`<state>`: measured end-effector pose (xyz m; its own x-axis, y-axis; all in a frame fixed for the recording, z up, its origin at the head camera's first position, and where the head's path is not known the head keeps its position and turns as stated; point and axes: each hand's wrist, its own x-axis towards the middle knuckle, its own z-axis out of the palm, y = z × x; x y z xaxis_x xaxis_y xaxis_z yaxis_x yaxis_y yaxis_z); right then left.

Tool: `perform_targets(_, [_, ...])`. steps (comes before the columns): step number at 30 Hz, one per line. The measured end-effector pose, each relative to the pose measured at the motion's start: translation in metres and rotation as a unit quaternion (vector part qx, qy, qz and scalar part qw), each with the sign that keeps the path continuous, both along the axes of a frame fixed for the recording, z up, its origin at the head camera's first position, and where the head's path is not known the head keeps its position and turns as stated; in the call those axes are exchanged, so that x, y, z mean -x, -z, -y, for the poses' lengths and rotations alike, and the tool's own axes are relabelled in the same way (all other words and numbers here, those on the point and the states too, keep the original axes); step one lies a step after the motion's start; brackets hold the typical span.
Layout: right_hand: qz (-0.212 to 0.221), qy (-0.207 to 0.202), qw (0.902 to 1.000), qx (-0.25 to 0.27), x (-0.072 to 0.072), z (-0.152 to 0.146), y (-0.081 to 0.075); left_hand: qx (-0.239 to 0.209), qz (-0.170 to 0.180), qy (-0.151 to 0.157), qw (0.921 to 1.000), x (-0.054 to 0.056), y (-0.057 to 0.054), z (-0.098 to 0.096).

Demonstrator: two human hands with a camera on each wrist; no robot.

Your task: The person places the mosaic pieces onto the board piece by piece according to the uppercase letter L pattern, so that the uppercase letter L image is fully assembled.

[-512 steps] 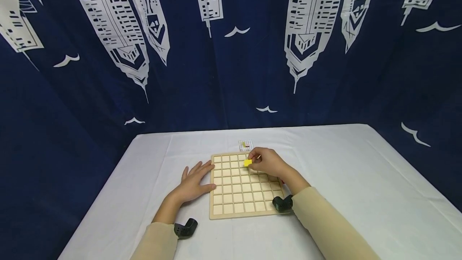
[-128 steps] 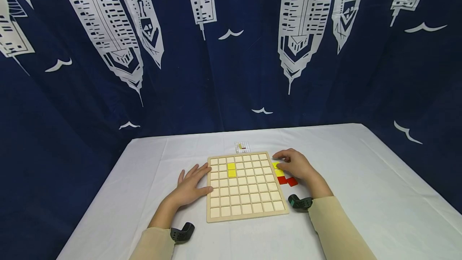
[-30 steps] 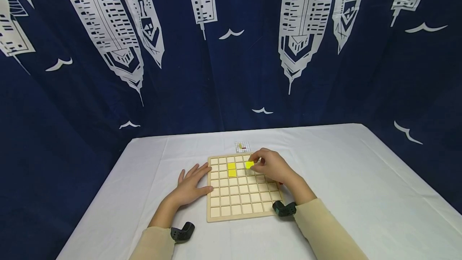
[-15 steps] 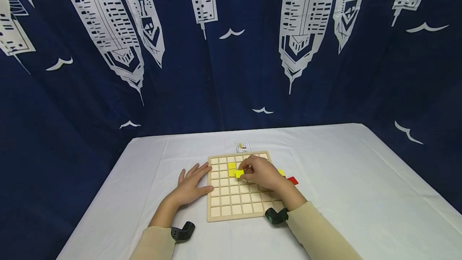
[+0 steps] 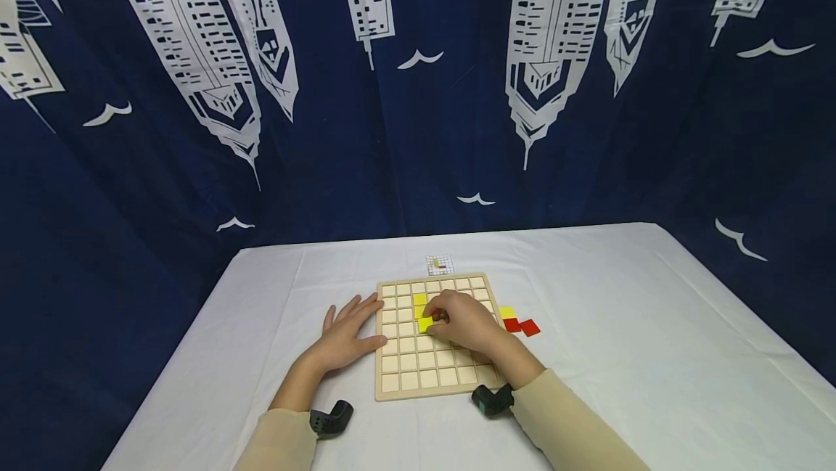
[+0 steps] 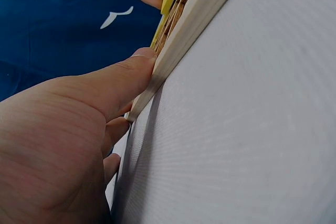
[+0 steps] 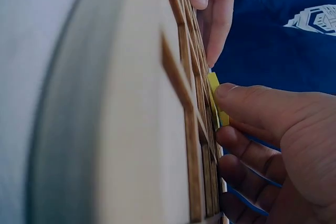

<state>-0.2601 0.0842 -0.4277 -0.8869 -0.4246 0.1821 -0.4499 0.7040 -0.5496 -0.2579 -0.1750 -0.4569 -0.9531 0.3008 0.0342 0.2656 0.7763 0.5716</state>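
Note:
A wooden grid board (image 5: 427, 378) lies on the white table. Two yellow square tiles (image 5: 419, 300) sit in neighbouring cells of one column near its far side. With thumb and fingers my right hand (image 5: 465, 322) pinches a third yellow tile (image 5: 424, 325), tilted close over the cell just nearer than those two. That tile's thin edge (image 7: 212, 85) shows between thumb and fingers in the right wrist view. My left hand (image 5: 345, 342) rests along the board's left edge, fingers spread; in the left wrist view its thumb (image 6: 126, 80) touches the wooden rim.
Right of the board lie a loose yellow tile (image 5: 507, 312) and two red tiles (image 5: 530, 327). Beyond the far edge is a small printed grid card (image 5: 440, 265) with yellow and red marks. A dark blue patterned curtain (image 5: 405, 166) hangs behind the table.
My right hand took a yellow tile from the loose ones at the right, carried it left across the board and lowered it below the two placed tiles. My left hand stayed at the edge.

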Motion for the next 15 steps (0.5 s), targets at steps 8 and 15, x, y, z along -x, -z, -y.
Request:
perform_targets(8, [-0.007, 0.001, 1.0, -0.001, 0.0002, 0.0018, 0.0027, 0.003, 0.003, -0.004, 1.0, -0.0007, -0.0014, -0.0007])
perform_targets(15, [-0.018, -0.007, 0.9998, -0.009, -0.0001, 0.0025, 0.0039, 0.004, 0.003, 0.0, 1.0, -0.0016, -0.0023, -0.0003])
